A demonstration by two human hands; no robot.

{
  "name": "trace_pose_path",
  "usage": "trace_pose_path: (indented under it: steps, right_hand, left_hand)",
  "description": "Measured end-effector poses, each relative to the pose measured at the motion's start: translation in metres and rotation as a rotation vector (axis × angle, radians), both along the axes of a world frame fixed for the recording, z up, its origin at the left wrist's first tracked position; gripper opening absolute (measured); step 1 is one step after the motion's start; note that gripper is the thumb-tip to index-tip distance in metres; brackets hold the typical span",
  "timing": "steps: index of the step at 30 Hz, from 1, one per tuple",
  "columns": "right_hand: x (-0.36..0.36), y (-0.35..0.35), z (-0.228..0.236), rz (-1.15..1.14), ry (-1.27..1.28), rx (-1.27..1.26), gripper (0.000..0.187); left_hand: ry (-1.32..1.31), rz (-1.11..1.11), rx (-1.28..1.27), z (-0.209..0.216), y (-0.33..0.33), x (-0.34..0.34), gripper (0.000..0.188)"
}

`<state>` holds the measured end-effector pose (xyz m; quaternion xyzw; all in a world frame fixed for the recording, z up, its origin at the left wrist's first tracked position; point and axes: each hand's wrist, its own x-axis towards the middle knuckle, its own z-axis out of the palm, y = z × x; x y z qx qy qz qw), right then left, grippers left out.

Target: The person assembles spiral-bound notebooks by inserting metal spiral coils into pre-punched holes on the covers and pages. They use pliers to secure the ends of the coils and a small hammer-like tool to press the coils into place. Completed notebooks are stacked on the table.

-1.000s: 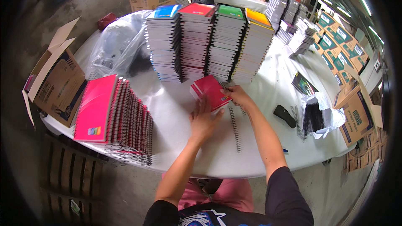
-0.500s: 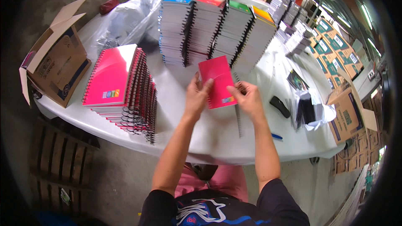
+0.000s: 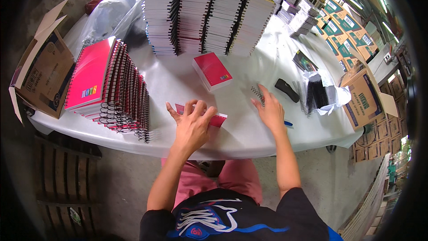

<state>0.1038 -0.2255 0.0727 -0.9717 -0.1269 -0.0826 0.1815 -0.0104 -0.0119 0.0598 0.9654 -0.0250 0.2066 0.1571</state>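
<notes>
**Red notebook set aside, hands now on cover and spiral wire**

Half a second ago both hands held a red notebook up near the tall stacks; now this red notebook (image 3: 213, 70) lies alone on the table (image 3: 178, 85), well apart from both hands, just in front of the four tall stacks of notebooks (image 3: 207, 15). The left hand (image 3: 192, 125) has come down near the table edge and lies with spread fingers on a thin red cover sheet (image 3: 214, 119); its grip is open and flat, pressing on the sheet and not clamped around it. The right hand (image 3: 269, 110) rests with its fingertips on a spiral wire (image 3: 257, 93); the fingers are apart, and I cannot tell if they already pinch the wire.

To do this step well, I judge that the left hand should keep the sheet flat and steady near the edge, while the right hand takes the wire at one end only, so the coil does not bend or roll away.

Further out, a slanted pile of red bound notebooks (image 3: 107, 91) stands at the left, beside an open cardboard box (image 3: 42, 73). At the right lie a black hand tool (image 3: 286, 90), a bundle of black spirals (image 3: 317, 94) on plastic wrapping, and more cardboard boxes (image 3: 363, 100).
</notes>
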Motion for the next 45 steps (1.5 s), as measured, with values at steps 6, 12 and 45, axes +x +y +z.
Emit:
trace_pose_path:
  steps: [6, 12, 45]
  right_hand:
    - [-0.034, 0.004, 0.026, 0.431, 0.453, 0.556, 0.029]
    - [-0.044, 0.025, 0.025, 0.464, 0.191, 0.489, 0.023]
    - [-0.039, 0.051, 0.001, 0.581, 0.018, 0.242, 0.037]
  left_hand:
    - [-0.300, 0.153, -0.092, -0.029, -0.016, 0.016, 0.044]
    - [-0.377, 0.259, -0.092, -0.034, -0.016, 0.022, 0.046]
    - [-0.286, 0.088, -0.028, -0.022, -0.008, 0.020, 0.029]
